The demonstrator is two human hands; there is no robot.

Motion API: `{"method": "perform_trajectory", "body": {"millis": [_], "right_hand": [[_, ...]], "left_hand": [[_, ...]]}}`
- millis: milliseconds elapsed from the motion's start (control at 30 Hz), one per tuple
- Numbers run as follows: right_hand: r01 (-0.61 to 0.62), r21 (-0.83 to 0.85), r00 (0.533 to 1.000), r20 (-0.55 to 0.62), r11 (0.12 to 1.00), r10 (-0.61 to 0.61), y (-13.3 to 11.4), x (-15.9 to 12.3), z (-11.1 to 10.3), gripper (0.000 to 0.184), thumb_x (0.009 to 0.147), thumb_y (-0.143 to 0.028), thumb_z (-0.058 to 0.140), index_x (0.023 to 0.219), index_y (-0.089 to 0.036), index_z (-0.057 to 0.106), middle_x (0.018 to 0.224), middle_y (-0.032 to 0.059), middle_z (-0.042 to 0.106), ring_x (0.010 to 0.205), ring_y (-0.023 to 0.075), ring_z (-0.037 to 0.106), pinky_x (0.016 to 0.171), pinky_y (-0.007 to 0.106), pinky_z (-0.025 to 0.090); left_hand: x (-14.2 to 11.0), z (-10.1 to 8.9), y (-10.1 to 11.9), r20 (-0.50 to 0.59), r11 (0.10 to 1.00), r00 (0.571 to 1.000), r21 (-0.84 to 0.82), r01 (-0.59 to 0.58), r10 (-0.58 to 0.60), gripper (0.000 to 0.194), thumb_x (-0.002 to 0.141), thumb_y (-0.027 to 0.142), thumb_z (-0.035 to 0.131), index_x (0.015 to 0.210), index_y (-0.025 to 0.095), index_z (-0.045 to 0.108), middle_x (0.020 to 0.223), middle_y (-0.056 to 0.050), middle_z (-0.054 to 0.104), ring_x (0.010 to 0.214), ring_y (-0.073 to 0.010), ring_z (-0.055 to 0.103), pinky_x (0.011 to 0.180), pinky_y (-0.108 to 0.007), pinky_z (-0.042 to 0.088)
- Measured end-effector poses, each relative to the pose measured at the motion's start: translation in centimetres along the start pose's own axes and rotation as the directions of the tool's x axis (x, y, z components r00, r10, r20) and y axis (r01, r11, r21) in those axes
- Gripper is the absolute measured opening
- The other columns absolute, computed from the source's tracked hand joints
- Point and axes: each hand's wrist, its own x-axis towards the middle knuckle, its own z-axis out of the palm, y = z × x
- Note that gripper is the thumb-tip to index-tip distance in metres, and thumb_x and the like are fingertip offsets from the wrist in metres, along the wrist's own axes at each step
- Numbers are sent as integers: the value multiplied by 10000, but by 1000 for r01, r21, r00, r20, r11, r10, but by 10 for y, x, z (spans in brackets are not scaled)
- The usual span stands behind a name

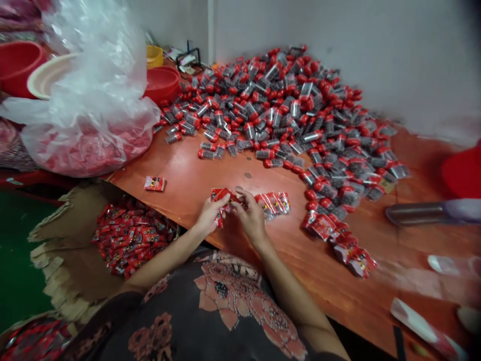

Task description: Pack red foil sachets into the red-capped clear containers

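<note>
My left hand point(209, 214) is closed on a small red printed packet point(224, 194), just above the table's front edge. At the packet's right end, the fingers of my right hand point(251, 215) are bent together and pinch it; the fingertips are partly hidden. More red packaging shows under and behind my left fingers. Right beside my right hand, several red-topped packets point(276, 203) lie overlapped in a row. One flat stack of red packets point(154, 183) sits to the left on the table.
A big heap of clear tubes with red caps point(263, 105) covers the back of the orange table point(180, 165). More packets point(351, 250) lie at right. A plastic bag point(93, 135) stands left, above a carton point(71, 250) of red packets. Red bowl point(161, 82) behind.
</note>
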Motion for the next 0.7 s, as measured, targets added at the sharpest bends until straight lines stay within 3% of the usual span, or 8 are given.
{"method": "perform_trajectory", "body": {"millis": [133,300,433,500,600,700], "right_hand": [[107,-136,989,113,985,-92,-2,32,18,399,899,-273,541,1291,-310,606,935,28,761,839,232,704,807,378,537],[246,-295,924,360,923,-131,-7,91,48,406,922,-303,521,1320,-323,603,933,27,792,832,254,730,759,358,544],[296,-425,941,280,855,-187,0,155,81,394,977,-235,406,1305,-191,618,1214,131,714,1092,267,655,940,412,500],[357,-505,924,316,786,-216,6,176,95,430,955,-166,432,1366,-166,561,1357,151,624,1216,273,569,1031,441,441],[398,-563,901,387,724,-194,9,179,108,436,923,-158,521,1357,-137,564,1320,189,615,1199,300,545,1041,446,419],[342,-605,917,382,719,-114,6,157,109,361,938,-164,486,1269,-106,617,1178,217,645,1078,314,594,943,435,462]], "left_hand": [[10,-16,16,-114,992,987,-25,-120,116,380,548,376,890,722,129,659,567,23,608,413,-51,471,368,-175,316],[28,-41,42,-237,973,958,-126,-195,162,408,493,332,907,718,124,637,588,31,607,418,-38,467,373,-164,314],[37,-61,56,-262,968,960,-198,-155,100,400,540,353,885,739,152,602,539,68,549,362,-38,423,330,-166,262],[39,-69,59,-262,956,961,-248,-159,92,362,567,330,864,717,156,584,533,70,543,356,-33,415,326,-163,251],[40,-76,61,-288,936,951,-291,-196,110,285,583,255,835,687,141,596,559,45,582,381,-24,433,338,-157,253],[37,-76,62,-316,937,942,-281,-208,114,243,583,207,826,728,118,653,618,4,647,439,-37,495,349,-153,256]]}}
